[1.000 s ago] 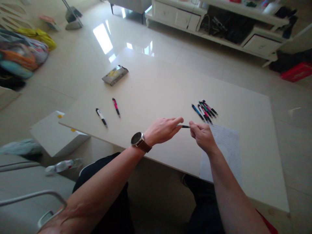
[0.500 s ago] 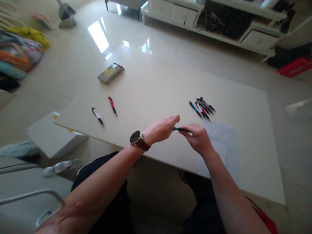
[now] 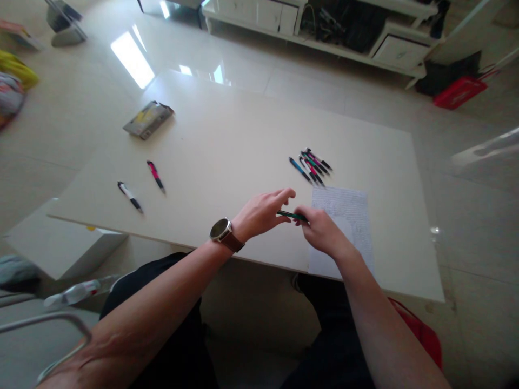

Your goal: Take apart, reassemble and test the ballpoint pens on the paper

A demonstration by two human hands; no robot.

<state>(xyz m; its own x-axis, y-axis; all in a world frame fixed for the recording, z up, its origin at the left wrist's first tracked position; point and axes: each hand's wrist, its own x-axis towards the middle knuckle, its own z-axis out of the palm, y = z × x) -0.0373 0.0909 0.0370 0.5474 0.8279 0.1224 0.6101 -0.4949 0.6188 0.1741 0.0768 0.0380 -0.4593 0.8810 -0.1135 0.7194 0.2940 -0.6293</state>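
Observation:
A green pen [image 3: 288, 215] lies nearly level above the table's near edge, gripped at its right part by my right hand [image 3: 318, 229]. My left hand [image 3: 261, 213], wearing a wristwatch [image 3: 221, 230] with a brown strap, is at the pen's left end. Its thumb and fingers are spread around that end; whether they touch it is hard to tell. Beyond my hands lies a group of several pens, a blue pen [image 3: 300, 170] at its left side. A handwritten sheet of paper [image 3: 359, 216] is partly under my right hand and forearm.
A white pen [image 3: 130, 196] and a pink pen [image 3: 155, 175] lie apart on the left of the white table [image 3: 227, 146]. Behind them sits a grey box [image 3: 148, 120]. A white box [image 3: 60, 237] stands below the table's left edge, near a plastic bottle [image 3: 73, 294].
My left hand's fingers have opened away from the green pen, while my right hand keeps hold of it. The whole view has shifted, so the table sits further left.

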